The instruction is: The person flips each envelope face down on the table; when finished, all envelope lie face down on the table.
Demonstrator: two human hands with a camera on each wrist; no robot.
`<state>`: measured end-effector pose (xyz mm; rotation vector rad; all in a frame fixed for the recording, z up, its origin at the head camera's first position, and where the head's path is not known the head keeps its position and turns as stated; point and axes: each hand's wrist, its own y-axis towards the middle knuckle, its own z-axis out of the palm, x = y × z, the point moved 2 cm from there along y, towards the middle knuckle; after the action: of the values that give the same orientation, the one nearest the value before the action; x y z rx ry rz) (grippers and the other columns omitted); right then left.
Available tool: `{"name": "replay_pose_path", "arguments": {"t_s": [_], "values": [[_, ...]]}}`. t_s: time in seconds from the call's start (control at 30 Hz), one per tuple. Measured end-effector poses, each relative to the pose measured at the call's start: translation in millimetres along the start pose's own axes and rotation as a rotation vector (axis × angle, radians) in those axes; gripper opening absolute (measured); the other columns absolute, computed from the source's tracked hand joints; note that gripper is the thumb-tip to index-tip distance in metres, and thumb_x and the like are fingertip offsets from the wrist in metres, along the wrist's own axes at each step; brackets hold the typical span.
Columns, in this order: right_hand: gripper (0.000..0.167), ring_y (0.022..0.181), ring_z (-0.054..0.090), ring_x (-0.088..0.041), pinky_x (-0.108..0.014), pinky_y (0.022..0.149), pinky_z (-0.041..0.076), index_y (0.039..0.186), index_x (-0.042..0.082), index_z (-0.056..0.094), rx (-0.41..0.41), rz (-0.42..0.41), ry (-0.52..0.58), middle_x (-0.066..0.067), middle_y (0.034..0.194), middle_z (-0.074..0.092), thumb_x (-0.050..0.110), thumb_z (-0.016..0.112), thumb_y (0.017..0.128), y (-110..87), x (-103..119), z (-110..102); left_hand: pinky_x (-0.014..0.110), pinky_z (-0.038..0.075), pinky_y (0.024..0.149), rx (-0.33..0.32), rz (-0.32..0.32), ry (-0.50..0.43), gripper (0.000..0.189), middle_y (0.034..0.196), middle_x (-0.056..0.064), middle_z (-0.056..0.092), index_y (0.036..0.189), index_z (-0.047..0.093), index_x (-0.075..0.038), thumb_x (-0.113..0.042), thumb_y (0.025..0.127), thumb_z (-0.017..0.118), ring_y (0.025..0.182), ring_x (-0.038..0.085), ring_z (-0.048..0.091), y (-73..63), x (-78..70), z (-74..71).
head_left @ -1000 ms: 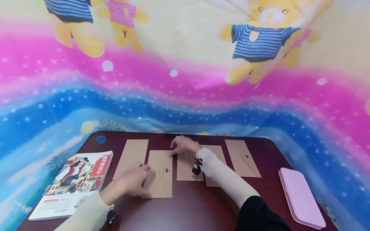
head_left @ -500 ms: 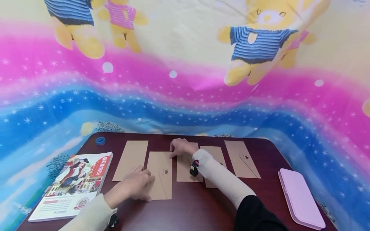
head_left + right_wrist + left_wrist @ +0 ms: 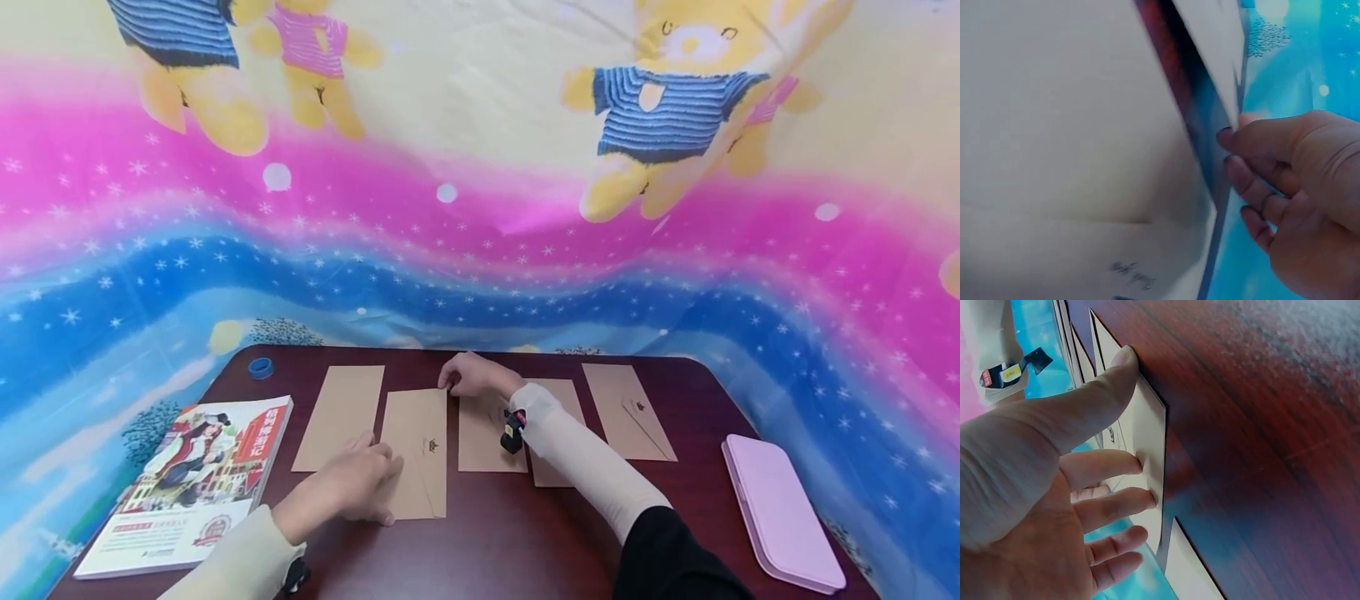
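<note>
Several brown paper envelopes lie in a row on the table. My left hand (image 3: 352, 479) rests at the near left side of the second envelope (image 3: 416, 417) from the left. Its thumb and fingers are spread and touch the paper (image 3: 1150, 440) in the left wrist view. With thumb and index finger, my right hand (image 3: 477, 377) pinches that envelope's far right corner, seen as a thin pale edge (image 3: 1213, 56) in the right wrist view. The third envelope (image 3: 487, 454) lies beneath my right wrist, partly hidden. A small crown print (image 3: 432, 446) marks the second envelope.
Left of the row is a book (image 3: 195, 467) with an illustrated cover. Behind it sits a blue ring (image 3: 260, 367), perhaps a tape roll. A pink case (image 3: 783, 512) lies at the right edge. Patterned cloth (image 3: 480, 250) hangs behind the table (image 3: 465, 558).
My right fingers have drawn together at the second envelope's far right corner, which now sits slightly higher. My left hand has shifted slightly toward the near side and stays on the envelope.
</note>
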<state>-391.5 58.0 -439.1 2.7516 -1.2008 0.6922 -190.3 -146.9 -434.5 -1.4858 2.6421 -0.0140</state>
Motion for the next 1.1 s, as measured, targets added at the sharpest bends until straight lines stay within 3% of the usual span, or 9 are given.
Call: {"name": "replay_pose_path", "arguments": {"t_s": [0.17, 0.43, 0.63, 0.77, 0.9, 1.1], "values": [[0.024, 0.091, 0.066, -0.007, -0.022, 0.081, 0.054, 0.112, 0.017, 0.078, -0.049, -0.085, 0.024, 0.001, 0.106, 0.075, 0.009, 0.079, 0.089, -0.1, -7, 5, 0.039, 0.039, 0.082, -0.013, 0.014, 0.001, 0.058, 0.096, -0.001, 0.063, 0.102, 0.069, -0.014, -0.048, 0.062, 0.094, 0.092, 0.021, 0.045, -0.7, 0.8, -1.4], [0.018, 0.09, 0.063, -0.005, -0.022, 0.081, 0.053, 0.106, 0.023, 0.08, -0.093, -0.159, 0.077, 0.006, 0.105, 0.071, 0.015, 0.079, 0.09, -3.5, -9, 2, 0.039, 0.039, 0.085, 0.012, 0.0, -0.036, 0.071, 0.106, 0.004, 0.065, 0.121, 0.07, -0.012, -0.047, 0.064, 0.094, 0.095, 0.021, 0.044, 1.3, 1.6, -1.0], [0.017, 0.091, 0.063, -0.004, -0.02, 0.081, 0.052, 0.108, 0.023, 0.081, -0.092, -0.193, 0.07, 0.006, 0.11, 0.073, 0.018, 0.079, 0.091, -2.6, -7, -2, 0.036, 0.039, 0.081, -0.002, 0.061, -0.081, 0.072, 0.107, 0.004, 0.061, 0.127, 0.067, -0.013, -0.041, 0.067, 0.093, 0.093, 0.019, 0.043, -3.8, 3.0, -1.0], [0.018, 0.097, 0.067, -0.008, -0.022, 0.082, 0.053, 0.108, 0.021, 0.081, -0.098, -0.207, 0.07, 0.003, 0.117, 0.076, 0.017, 0.079, 0.091, -4.8, -6, -10, 0.047, 0.045, 0.099, 0.011, 0.059, -0.154, 0.085, 0.129, 0.013, 0.062, 0.142, 0.06, -0.01, -0.039, 0.07, 0.093, 0.115, 0.032, 0.053, -5.7, 5.8, 1.0], [0.019, 0.112, 0.069, -0.013, -0.028, 0.091, 0.055, 0.11, 0.021, 0.08, -0.111, -0.209, 0.088, 0.002, 0.122, 0.076, 0.018, 0.077, 0.092, -7.0, -5, -18, 0.059, 0.04, 0.111, 0.0, 0.047, -0.202, 0.095, 0.148, 0.021, 0.055, 0.151, 0.051, -0.008, -0.04, 0.071, 0.092, 0.133, 0.044, 0.05, -4.7, 7.4, 2.4], [0.019, 0.125, 0.066, -0.014, -0.035, 0.11, 0.049, 0.113, 0.024, 0.079, -0.117, -0.178, 0.135, 0.005, 0.124, 0.076, 0.022, 0.075, 0.094, -7.0, -5, -23, 0.041, 0.048, 0.093, -0.065, 0.088, -0.173, 0.097, 0.146, 0.014, 0.061, 0.153, 0.048, -0.006, -0.046, 0.074, 0.089, 0.107, 0.021, 0.056, -3.2, 4.5, 3.7]]}}
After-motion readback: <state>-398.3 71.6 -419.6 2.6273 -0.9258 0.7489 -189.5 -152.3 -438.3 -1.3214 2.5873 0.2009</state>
